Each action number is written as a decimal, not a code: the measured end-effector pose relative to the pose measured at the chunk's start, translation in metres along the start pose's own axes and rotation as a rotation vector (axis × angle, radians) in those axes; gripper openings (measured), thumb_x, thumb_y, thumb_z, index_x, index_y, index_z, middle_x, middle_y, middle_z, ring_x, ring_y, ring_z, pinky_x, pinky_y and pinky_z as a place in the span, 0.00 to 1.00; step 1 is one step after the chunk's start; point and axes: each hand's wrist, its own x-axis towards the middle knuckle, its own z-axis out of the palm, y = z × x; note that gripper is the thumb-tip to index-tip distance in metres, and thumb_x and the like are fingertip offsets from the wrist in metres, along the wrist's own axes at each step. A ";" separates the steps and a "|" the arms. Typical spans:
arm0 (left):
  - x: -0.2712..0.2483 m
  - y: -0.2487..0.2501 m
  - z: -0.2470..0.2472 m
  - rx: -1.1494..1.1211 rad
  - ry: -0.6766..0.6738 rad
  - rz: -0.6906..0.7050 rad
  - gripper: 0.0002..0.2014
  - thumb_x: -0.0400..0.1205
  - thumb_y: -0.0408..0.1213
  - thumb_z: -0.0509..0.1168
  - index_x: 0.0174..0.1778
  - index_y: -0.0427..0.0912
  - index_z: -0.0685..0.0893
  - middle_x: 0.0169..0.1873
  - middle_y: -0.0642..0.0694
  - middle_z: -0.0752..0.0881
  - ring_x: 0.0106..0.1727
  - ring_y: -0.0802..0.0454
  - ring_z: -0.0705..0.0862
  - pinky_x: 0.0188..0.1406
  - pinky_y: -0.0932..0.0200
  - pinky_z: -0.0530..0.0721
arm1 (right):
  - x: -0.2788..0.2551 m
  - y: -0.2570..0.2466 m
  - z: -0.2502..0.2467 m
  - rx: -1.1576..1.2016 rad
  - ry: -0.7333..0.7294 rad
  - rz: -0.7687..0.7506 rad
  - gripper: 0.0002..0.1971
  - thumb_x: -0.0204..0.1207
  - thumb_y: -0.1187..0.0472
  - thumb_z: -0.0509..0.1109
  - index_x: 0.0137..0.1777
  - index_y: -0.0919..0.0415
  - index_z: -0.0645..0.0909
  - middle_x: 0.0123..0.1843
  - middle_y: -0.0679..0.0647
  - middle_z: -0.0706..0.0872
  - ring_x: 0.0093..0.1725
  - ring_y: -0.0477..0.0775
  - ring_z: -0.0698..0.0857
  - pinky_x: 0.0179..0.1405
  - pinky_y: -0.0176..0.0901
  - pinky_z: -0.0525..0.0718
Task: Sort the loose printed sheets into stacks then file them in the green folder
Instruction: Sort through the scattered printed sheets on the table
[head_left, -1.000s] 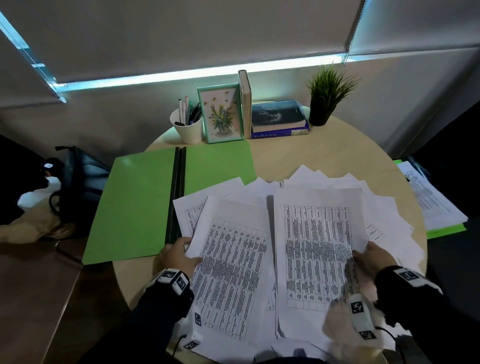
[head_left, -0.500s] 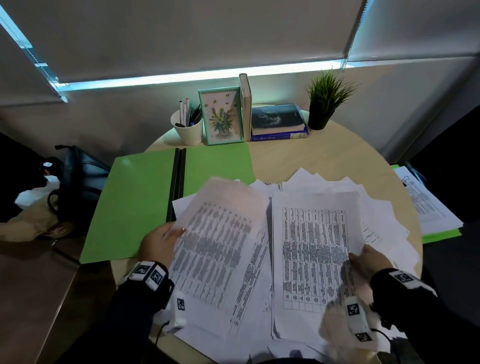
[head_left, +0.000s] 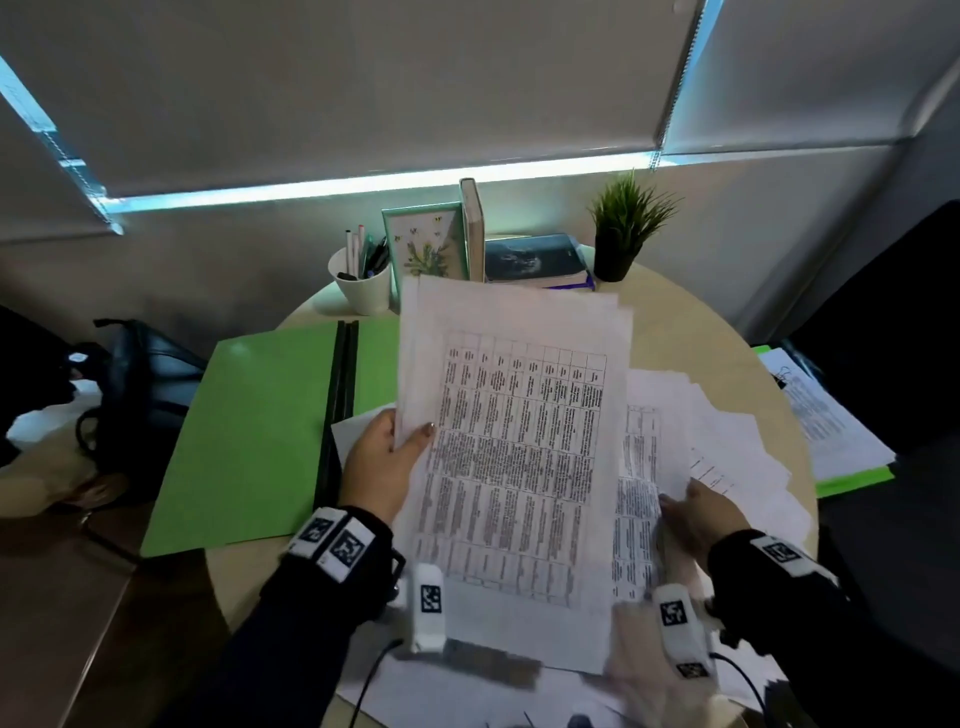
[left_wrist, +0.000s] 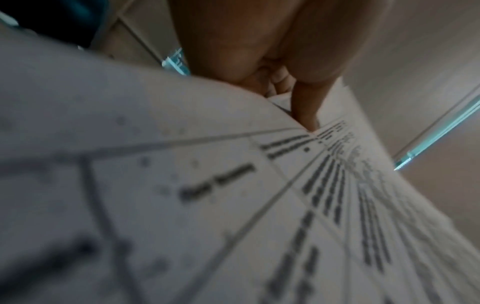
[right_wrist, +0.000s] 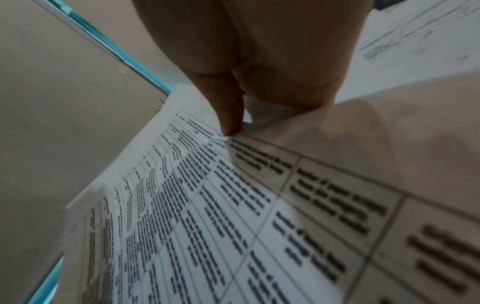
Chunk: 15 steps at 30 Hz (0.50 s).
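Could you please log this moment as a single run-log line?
stage: sorting | left hand: holds lifted printed sheets by their left edge | right hand: pinches sheet on loose pile | green folder: open, no sheets filed

One green folder, three books, one plant, one pen cup.

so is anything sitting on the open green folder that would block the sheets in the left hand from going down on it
Nothing visible does. The left hand holds the lifted sheets just right of the green folder, whose open left panel shows bare. The loose sheets overlap only its right panel's near edge.
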 end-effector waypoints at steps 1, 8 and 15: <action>-0.002 -0.006 0.009 0.004 -0.009 -0.032 0.07 0.82 0.41 0.64 0.54 0.48 0.83 0.46 0.54 0.88 0.50 0.53 0.86 0.57 0.54 0.81 | 0.001 0.000 0.003 0.077 -0.027 -0.014 0.15 0.77 0.57 0.67 0.61 0.63 0.79 0.62 0.65 0.85 0.62 0.65 0.83 0.63 0.45 0.78; -0.014 -0.024 0.042 0.133 -0.096 -0.159 0.10 0.85 0.44 0.58 0.59 0.46 0.78 0.53 0.46 0.85 0.56 0.45 0.83 0.59 0.53 0.78 | -0.009 -0.008 0.012 0.635 -0.160 -0.001 0.09 0.70 0.73 0.69 0.41 0.59 0.85 0.49 0.66 0.90 0.53 0.68 0.87 0.63 0.66 0.81; -0.020 -0.024 0.049 0.149 -0.122 -0.209 0.18 0.86 0.40 0.56 0.72 0.43 0.67 0.62 0.44 0.80 0.57 0.44 0.78 0.58 0.54 0.73 | -0.017 -0.015 0.019 0.762 -0.192 0.067 0.12 0.77 0.71 0.59 0.52 0.68 0.85 0.47 0.68 0.88 0.48 0.67 0.86 0.62 0.68 0.81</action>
